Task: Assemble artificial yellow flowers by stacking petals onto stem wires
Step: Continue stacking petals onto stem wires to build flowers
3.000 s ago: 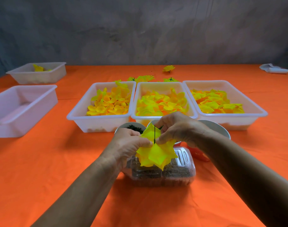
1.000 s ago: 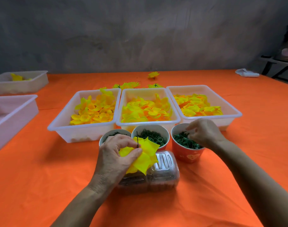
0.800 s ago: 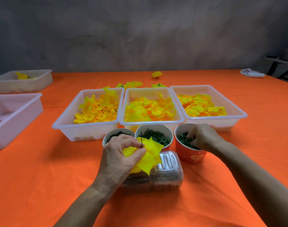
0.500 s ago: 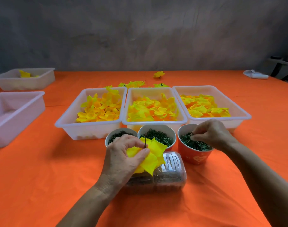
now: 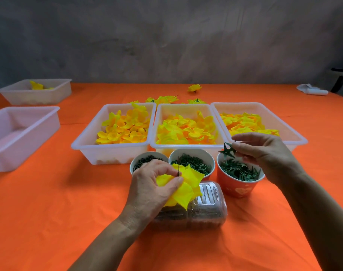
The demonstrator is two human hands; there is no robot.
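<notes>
Petals (image 5: 183,182) pinched in left hand (image 5: 153,189); right hand (image 5: 264,153) pinches calyx (image 5: 227,151).

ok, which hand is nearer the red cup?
Right. The right hand hovers just above the red cup, pinching a green star piece; the left hand holds the flower further left.

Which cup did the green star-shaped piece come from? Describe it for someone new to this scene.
Three white plastic trays of yellow petals sit mid-table, with three cups before them. It is the rightmost cup, the orange-red paper cup, under the right hand. Its neighbours are white; it holds green star-shaped pieces.
</notes>
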